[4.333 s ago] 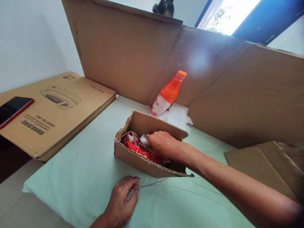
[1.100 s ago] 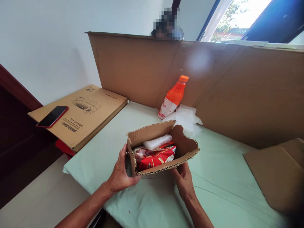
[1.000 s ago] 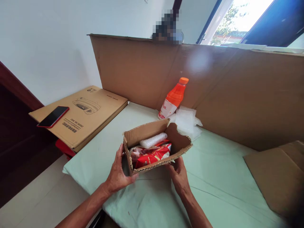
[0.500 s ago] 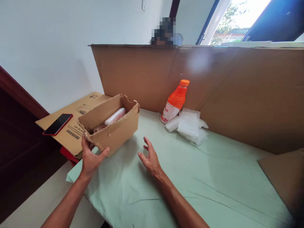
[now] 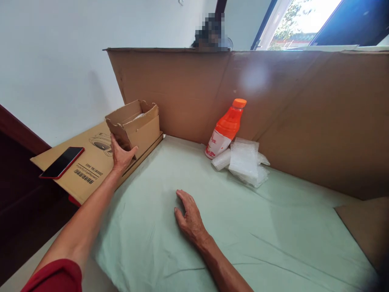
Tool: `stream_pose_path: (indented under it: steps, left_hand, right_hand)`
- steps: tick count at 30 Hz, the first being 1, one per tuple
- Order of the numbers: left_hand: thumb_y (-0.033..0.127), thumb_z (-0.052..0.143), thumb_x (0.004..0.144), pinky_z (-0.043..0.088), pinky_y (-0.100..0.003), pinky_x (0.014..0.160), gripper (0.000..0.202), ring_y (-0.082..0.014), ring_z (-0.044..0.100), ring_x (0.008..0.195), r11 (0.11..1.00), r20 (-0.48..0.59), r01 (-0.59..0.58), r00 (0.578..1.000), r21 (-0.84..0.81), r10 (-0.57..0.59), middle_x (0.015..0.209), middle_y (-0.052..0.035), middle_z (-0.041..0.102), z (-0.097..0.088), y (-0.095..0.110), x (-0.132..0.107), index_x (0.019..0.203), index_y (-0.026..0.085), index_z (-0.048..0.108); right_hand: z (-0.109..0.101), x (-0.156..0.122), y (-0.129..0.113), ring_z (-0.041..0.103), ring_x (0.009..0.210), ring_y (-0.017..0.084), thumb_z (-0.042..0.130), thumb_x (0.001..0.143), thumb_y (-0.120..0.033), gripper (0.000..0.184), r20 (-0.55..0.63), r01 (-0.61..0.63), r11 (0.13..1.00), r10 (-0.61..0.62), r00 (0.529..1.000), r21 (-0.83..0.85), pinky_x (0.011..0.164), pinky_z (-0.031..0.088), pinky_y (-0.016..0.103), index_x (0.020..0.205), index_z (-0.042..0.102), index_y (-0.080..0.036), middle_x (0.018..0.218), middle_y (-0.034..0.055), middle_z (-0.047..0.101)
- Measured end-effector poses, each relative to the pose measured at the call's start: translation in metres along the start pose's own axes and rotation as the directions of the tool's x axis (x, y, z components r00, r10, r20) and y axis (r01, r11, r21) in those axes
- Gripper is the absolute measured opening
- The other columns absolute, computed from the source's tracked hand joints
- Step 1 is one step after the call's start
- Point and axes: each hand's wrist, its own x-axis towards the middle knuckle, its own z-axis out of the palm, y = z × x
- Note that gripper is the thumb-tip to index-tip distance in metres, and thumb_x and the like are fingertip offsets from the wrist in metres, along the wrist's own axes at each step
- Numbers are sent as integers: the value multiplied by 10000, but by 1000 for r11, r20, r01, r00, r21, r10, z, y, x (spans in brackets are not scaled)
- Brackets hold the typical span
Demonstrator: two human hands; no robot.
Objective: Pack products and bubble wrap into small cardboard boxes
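Observation:
My left hand [image 5: 120, 155] grips the near end of a small open cardboard box [image 5: 139, 125], holding it on the flat printed carton [image 5: 88, 166] at the left. Something pale shows inside the box; the rest of its contents are hidden. My right hand [image 5: 190, 217] rests palm down, fingers apart, on the pale green cloth [image 5: 212, 227] and holds nothing.
A red phone [image 5: 61, 162] lies on the flat carton. An orange bottle [image 5: 226, 127] leans against the tall cardboard wall [image 5: 304, 113], with bubble-wrap pieces [image 5: 244, 162] beside it. Another cardboard piece [image 5: 364, 227] lies at the right. A person's head shows behind the wall.
The box went from both hands in the middle of the cloth to my left hand alone, carried left onto the flat carton. My right hand let go and settled on the cloth.

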Motion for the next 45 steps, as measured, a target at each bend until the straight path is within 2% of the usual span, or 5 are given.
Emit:
stream_pose_path:
  steps: [18,26,33,38,45]
  left_hand:
    - [257,832,634,195,-484,1245,1177,-352,219,1509,990,-48,127,991,64,-124,1600,-279,226,40,6,26,1544,50,115]
    - [325,680,767,203,-554,1238,918,-373,185,1533,998,164,5,986,57,-14,1622,-252,212,33,15,-96,1534,101,228]
    - [566,472,894,272,-557,1216,715,-381,308,1490,965,553,-220,826,140,108,1562,-198,369,29,22,-187,1477,156,422]
    - [633,346,900,313,-588,1174,728,-402,408,1424,882,683,-448,691,149,236,1515,-228,442,48,45,-217,1378,120,539]
    - [544,486,903,236,-583,1204,633,-359,360,1467,829,785,-558,530,38,320,1538,-184,465,58,110,-268,1398,159,571]
  right_hand:
    - [-5,3,-5,608,1221,259,559,844,-131,484,-20,12,999,-11,1000,42,1061,504,488,1311,600,-254,1294,102,671]
    - [1,6,-4,609,1198,261,552,812,-105,433,-39,12,997,-9,999,74,1033,509,492,1217,649,-223,1270,129,676]
    - [-2,1,-17,620,1209,197,647,778,-114,310,28,-101,995,101,995,-6,1071,478,369,1065,703,-216,1278,85,690]
    - [-83,-25,-12,613,1215,179,664,801,-152,244,-68,-129,983,120,990,-131,1073,471,345,1030,702,-227,1267,73,694]
    - [-307,-80,-9,564,1261,285,576,836,-181,278,-454,-304,759,12,891,-576,1092,404,518,1086,692,-215,1284,120,666]
